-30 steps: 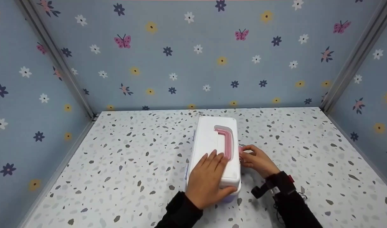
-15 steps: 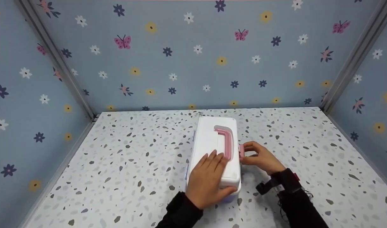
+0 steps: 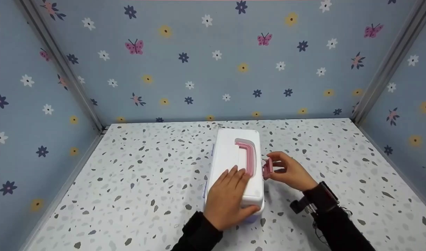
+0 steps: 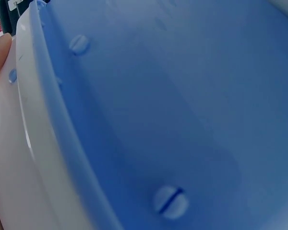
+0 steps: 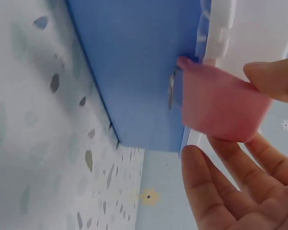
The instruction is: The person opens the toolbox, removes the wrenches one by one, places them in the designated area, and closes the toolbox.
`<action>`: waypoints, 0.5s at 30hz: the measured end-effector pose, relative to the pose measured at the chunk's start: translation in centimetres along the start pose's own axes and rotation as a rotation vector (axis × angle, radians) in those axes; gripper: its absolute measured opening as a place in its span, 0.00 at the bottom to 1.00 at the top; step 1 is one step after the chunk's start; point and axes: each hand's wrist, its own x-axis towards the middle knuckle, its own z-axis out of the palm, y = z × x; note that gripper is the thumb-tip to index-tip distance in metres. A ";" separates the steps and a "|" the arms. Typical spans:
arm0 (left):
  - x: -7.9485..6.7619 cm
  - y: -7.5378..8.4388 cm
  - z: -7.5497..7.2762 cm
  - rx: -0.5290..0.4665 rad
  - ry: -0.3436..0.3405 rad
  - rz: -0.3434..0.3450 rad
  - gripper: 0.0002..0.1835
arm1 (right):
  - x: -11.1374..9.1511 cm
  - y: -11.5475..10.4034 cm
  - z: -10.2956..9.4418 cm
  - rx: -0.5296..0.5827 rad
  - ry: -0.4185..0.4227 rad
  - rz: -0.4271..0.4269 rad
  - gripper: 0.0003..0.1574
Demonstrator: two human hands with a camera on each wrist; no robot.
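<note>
A storage box with a white lid (image 3: 230,150) and a blue-purple body (image 5: 134,72) stands lengthwise on the table. Its pink carry handle (image 3: 249,157) lies folded in a recess of the lid. My left hand (image 3: 226,200) rests on the near part of the lid, fingers extended, thumb along the near end. The left wrist view is filled by the blue body wall (image 4: 158,120), with part of that hand at the left edge. On the right side, my right hand (image 3: 291,172) pinches the pink latch (image 5: 223,103) between thumb and fingers; it is swung outward from the body.
The speckled white table (image 3: 139,181) extends on both sides of the box. Blue patterned panels (image 3: 206,69) enclose it at the back and sides. A small metal piece (image 5: 171,91) sits on the box wall beside the latch. Blue hinges (image 3: 205,188) show along the left side.
The right hand has shifted outward to the right, and the pink latch has swung away from the lid with it. The left hand has stayed on the lid.
</note>
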 end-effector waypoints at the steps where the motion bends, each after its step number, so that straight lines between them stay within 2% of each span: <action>1: 0.0 0.0 0.0 0.001 0.003 0.002 0.49 | -0.1 0.1 -0.1 -0.012 -0.003 -0.006 0.35; 10: 0.0 -0.1 0.1 -0.001 0.007 0.005 0.49 | -0.7 0.7 -0.5 -0.140 -0.016 0.057 0.37; 15: 0.0 -0.1 -0.1 0.003 0.004 0.005 0.49 | -0.8 1.4 0.1 -0.188 -0.001 0.039 0.38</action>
